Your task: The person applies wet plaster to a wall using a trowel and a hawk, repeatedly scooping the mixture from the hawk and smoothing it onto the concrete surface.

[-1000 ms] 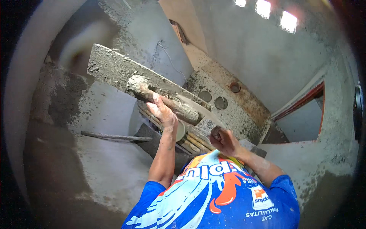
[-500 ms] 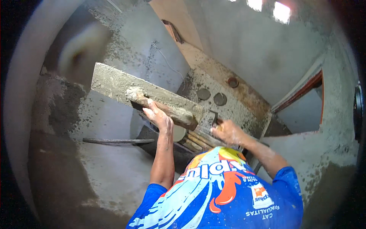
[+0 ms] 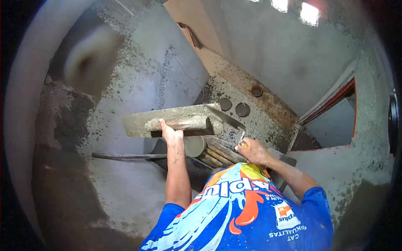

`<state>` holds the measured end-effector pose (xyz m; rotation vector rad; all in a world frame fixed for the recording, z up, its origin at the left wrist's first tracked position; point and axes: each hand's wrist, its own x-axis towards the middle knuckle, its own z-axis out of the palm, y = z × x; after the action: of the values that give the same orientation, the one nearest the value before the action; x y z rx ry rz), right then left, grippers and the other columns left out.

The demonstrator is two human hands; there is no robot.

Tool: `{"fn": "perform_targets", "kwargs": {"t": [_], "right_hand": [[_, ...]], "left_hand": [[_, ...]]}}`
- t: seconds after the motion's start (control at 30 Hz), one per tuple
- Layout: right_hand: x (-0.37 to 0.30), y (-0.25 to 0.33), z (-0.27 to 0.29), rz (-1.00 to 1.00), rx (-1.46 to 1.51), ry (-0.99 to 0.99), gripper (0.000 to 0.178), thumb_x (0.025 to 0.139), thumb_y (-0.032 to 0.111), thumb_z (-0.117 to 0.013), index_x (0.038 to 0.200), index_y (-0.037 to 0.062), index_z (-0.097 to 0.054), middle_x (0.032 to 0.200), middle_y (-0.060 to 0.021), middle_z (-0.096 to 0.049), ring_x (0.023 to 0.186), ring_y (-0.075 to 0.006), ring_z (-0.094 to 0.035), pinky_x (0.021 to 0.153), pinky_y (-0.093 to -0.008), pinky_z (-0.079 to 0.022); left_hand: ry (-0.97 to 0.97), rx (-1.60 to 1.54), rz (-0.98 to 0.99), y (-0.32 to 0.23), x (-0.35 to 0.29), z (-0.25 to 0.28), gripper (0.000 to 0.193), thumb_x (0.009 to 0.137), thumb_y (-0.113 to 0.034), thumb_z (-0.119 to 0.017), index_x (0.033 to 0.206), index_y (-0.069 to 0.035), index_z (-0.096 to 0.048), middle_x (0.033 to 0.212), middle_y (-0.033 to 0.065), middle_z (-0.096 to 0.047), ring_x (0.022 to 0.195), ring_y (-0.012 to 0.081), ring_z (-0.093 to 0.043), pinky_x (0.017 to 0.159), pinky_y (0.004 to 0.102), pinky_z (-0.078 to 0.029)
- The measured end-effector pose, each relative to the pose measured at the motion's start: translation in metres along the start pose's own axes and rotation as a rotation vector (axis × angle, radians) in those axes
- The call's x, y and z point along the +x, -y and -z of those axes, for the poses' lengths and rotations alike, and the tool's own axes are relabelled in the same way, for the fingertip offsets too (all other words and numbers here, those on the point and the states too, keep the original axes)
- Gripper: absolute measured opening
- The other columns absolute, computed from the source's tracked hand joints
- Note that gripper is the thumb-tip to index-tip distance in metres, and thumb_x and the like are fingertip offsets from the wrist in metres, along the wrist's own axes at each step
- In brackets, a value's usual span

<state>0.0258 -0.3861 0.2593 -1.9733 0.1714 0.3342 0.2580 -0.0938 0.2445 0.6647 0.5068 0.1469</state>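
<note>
A long mortar-caked wooden float board (image 3: 176, 121) lies across the middle, held from below at its left-centre by the left hand (image 3: 171, 136). To its right, the right hand (image 3: 253, 150) grips the handle of a pointed steel trowel (image 3: 226, 118), whose blade rests on the board's right end. Below and between the hands sit a round mortar-filled bucket (image 3: 193, 145) and, just right of it, a stack of wooden slats (image 3: 217, 152). A thin dark metal rod (image 3: 125, 156) lies on the floor left of the bucket. Behind the board, three round pipe openings (image 3: 242, 109) sit in the rough cement ledge (image 3: 268, 121). A doorway opening (image 3: 333, 121) stands far right.
</note>
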Motion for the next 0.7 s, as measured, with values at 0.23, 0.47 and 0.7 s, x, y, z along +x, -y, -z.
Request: {"fn": "perform_targets", "kwargs": {"t": [0.23, 0.47, 0.7], "right_hand": [[0.010, 0.034, -0.040, 0.200, 0.316, -0.315, 0.031, 0.093, 0.030, -0.065, 0.099, 0.0001, -0.060, 0.073, -0.0157, -0.065, 0.065, -0.0225, -0.064, 0.062, -0.0420, -0.051], [0.037, 0.041, -0.045, 0.260, 0.591, -0.347, 0.033, 0.098, 0.033, -0.061, 0.096, 0.0008, -0.053, 0.066, -0.0039, -0.057, 0.051, -0.0122, -0.054, 0.047, -0.0325, -0.046], [0.056, 0.038, -0.036, -0.105, 0.661, -0.018, 0.028, 0.098, 0.030, -0.061, 0.100, 0.0039, -0.051, 0.070, -0.0035, -0.056, 0.053, -0.0103, -0.052, 0.045, -0.0272, -0.046]], "left_hand": [[-0.341, -0.079, 0.231, 0.029, -0.001, 0.017, 0.034, 0.094, -0.031, -0.059, 0.117, -0.006, -0.060, 0.120, 0.0113, -0.064, 0.104, 0.0319, -0.064, 0.101, 0.0502, -0.049], [-0.214, -0.150, 0.212, 0.043, -0.012, 0.016, 0.040, 0.093, -0.034, -0.054, 0.115, -0.001, -0.060, 0.121, 0.0147, -0.063, 0.115, 0.0351, -0.059, 0.106, 0.0523, -0.044], [-0.327, -0.256, 0.172, 0.044, -0.016, -0.006, 0.039, 0.096, -0.032, -0.053, 0.123, -0.003, -0.054, 0.127, 0.0161, -0.059, 0.120, 0.0339, -0.055, 0.109, 0.0537, -0.042]]}}
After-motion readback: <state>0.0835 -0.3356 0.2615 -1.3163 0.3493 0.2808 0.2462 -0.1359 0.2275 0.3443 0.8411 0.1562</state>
